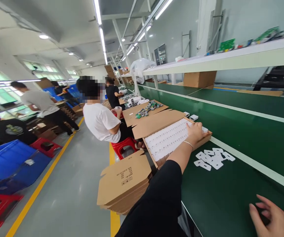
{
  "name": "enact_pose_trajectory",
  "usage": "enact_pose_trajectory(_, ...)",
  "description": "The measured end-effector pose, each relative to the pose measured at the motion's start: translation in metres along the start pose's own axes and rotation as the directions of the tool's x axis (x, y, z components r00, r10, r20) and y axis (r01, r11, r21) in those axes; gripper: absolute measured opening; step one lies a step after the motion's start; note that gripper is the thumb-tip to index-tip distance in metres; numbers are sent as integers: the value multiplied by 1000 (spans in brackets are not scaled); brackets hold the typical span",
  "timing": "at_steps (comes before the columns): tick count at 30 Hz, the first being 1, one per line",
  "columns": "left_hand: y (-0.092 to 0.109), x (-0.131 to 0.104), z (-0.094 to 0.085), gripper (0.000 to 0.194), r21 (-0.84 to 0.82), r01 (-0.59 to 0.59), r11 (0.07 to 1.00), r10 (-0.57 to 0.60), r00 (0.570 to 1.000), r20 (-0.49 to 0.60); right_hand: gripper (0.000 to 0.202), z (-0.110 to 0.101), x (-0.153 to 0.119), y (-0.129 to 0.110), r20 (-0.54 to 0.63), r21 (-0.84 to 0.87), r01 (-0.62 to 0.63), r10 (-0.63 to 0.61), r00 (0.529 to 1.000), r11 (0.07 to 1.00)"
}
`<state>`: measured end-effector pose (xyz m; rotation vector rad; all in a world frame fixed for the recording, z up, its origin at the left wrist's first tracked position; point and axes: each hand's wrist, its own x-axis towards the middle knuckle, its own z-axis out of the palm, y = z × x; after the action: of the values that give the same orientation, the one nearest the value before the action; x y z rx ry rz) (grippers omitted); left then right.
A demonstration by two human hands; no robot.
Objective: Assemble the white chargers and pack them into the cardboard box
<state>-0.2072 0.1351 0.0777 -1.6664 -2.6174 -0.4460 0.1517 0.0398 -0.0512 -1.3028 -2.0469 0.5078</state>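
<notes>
My left hand (195, 132) reaches over the far right end of an open cardboard box (154, 157). Its fingers touch the white pieces (168, 138) packed there in rows; what lies under the fingers is partly hidden. Just beyond it, a white block (193, 117) rests on the green belt (230, 187). Flat white cut-out pieces (213, 158) lie in a loose pile on the belt, to the right of the box. At the lower right, my right hand (271, 215) hovers over the belt with thumb and fingers apart and nothing between them.
Flattened cartons (125, 179) are stacked left of the belt. Circuit boards (148, 109) lie on cardboard beyond the box. A person in a white shirt (101, 121) sits on a red stool (123, 147). A shelf (255, 54) runs above the belt; blue bins (15, 168) stand at left.
</notes>
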Motion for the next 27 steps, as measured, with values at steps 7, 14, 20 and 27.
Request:
enact_pose_trajectory(7, 4, -7, -1, 84, 103, 53, 993, -54, 998, 10, 45, -10, -9, -32, -45, 87, -34, 38, 998, 996)
enact_pose_trajectory(14, -11, 2, 12, 94, 182, 144, 973, -161, 984, 82, 32, -12, -20, -39, -40, 42, 23, -21, 999, 999)
enact_pose_trajectory(20, -17, 10, 17, 89, 220, 182, 958, -203, 976, 79, 29, -13, -23, -42, -6, 16, 28, -27, 1000, 999)
enact_pose_trajectory(27, -10, 9, 22, 94, 237, 223, 946, -243, 968, 60, 27, -13, -23, -41, -10, 23, 32, -32, 999, 999)
